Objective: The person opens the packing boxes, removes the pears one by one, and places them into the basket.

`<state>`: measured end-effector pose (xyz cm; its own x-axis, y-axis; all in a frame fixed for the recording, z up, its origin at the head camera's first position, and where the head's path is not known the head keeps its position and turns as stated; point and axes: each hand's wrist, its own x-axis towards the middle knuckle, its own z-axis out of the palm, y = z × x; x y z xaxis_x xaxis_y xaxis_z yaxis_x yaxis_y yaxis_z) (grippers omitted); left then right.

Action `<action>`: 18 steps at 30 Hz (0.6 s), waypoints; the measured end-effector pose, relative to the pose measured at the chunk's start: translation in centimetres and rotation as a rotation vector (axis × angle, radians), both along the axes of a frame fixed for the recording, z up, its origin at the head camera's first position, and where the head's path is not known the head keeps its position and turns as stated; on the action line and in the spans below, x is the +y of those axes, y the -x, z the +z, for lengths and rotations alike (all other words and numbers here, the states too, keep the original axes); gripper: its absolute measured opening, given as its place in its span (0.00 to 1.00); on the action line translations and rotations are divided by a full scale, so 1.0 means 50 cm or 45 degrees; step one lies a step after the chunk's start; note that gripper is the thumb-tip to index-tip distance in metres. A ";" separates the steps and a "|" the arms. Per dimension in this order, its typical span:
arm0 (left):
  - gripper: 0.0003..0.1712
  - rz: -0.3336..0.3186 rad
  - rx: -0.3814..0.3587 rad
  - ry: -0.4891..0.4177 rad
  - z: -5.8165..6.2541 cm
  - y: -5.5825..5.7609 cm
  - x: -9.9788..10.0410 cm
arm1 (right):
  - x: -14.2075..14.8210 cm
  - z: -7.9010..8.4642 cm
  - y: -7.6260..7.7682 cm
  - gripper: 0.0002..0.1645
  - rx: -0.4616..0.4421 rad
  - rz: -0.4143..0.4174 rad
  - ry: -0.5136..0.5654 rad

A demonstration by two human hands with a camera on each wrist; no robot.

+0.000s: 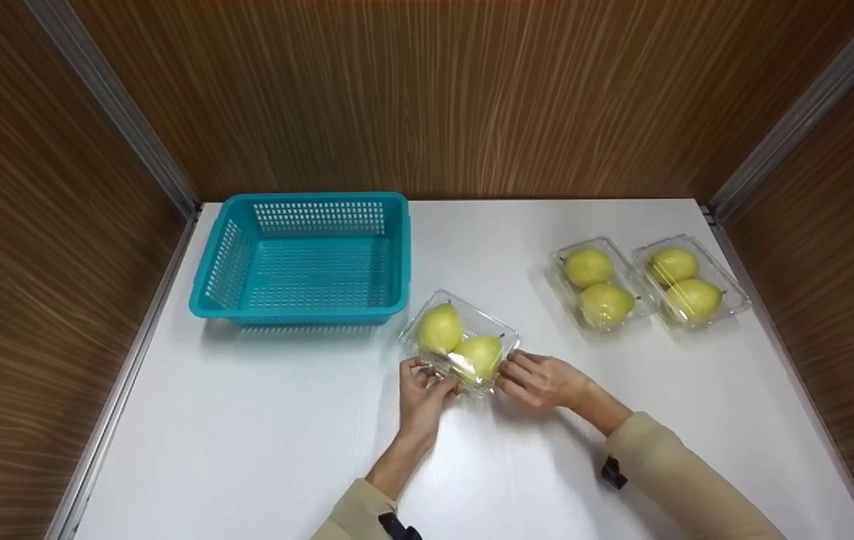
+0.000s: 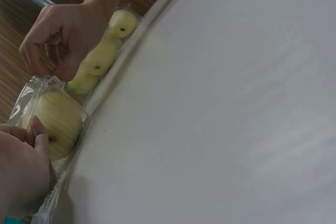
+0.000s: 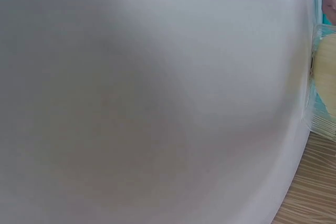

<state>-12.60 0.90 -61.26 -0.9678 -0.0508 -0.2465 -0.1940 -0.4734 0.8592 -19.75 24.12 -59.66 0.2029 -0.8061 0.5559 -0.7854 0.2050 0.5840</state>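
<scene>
A clear plastic clamshell box with two yellow-green pears inside lies tilted at the middle of the white table. My left hand grips its near edge, thumb in front and fingers along the left side. At the box's right corner, the curled fingers of my right hand pinch the rim. The left wrist view shows the right hand above the lid edge and the left thumb against the side by a pear. Only a slice of the box enters the right wrist view.
A teal plastic basket with perforated walls stands at the back left, nothing in it. Two more clamshell boxes, one beside the other, each hold two pears at the right. Wood-grain panels enclose the table at back and sides.
</scene>
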 end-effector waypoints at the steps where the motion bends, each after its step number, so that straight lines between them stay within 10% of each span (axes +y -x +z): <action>1: 0.29 -0.009 0.006 0.002 0.000 0.000 -0.001 | -0.001 0.002 0.000 0.13 -0.009 0.011 0.012; 18: 0.27 -0.011 -0.024 -0.018 -0.001 -0.028 0.008 | 0.018 0.056 0.016 0.10 -0.428 -0.121 0.493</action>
<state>-11.22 1.31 -61.34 -0.9633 -0.0385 -0.2656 -0.2146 -0.4836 0.8485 -20.58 25.03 -56.88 -0.1019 -0.5349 0.8388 -0.8841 0.4353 0.1702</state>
